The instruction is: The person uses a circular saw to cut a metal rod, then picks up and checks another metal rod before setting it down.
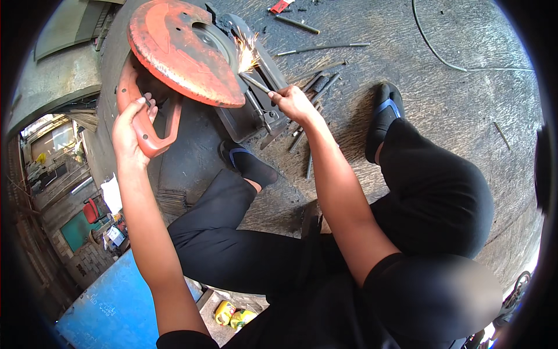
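Observation:
My left hand (pixel 132 125) is wrapped round the red loop handle (pixel 156 138) of a chop saw. The saw's worn red blade guard (pixel 174 52) covers much of the grey cutting disc (pixel 216 42). In my right hand (pixel 293 104) is a short metal rod (pixel 256 83), its far end against the disc's edge. Bright orange sparks (pixel 247 53) spray up from that contact. The dark saw base with its vise (pixel 264 110) lies beneath the rod. Part of the disc is hidden by the guard.
Cut rods (pixel 323 87) lie beside the saw base, with another rod (pixel 297 24) farther off. A cable (pixel 436 55) curves over the floor at the far right. My sandalled feet (pixel 386 110) flank the work. A blue panel (pixel 113 302) stands at the lower left.

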A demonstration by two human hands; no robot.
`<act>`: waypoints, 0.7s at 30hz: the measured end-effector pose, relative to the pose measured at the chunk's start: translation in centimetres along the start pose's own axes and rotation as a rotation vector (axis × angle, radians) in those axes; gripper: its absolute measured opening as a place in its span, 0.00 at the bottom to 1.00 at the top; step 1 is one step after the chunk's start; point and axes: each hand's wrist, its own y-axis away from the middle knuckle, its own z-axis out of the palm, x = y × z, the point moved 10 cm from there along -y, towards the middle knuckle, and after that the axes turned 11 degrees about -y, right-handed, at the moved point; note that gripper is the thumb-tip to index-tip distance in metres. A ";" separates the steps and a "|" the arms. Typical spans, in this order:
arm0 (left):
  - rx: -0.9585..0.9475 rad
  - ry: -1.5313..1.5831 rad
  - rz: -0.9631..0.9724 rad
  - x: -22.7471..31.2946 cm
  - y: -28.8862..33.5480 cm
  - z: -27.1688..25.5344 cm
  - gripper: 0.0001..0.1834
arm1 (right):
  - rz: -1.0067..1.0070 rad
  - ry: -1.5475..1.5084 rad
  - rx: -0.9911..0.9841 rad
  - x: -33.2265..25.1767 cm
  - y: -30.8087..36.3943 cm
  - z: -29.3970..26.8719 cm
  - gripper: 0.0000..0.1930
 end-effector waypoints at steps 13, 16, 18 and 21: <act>0.030 -0.001 0.012 0.0 0.1 -0.2 0.22 | -0.009 0.055 0.013 -0.5 0.7 0.2 0.21; 0.028 -0.017 0.020 0.1 0.0 -0.2 0.22 | 0.001 0.049 0.023 -0.6 1.0 0.2 0.18; 0.016 -0.010 0.031 0.2 0.0 0.0 0.22 | -0.030 0.072 0.037 -1.0 1.1 0.1 0.18; 0.029 -0.023 0.038 0.3 0.0 -0.1 0.21 | -0.039 0.064 0.040 -1.0 1.1 0.2 0.18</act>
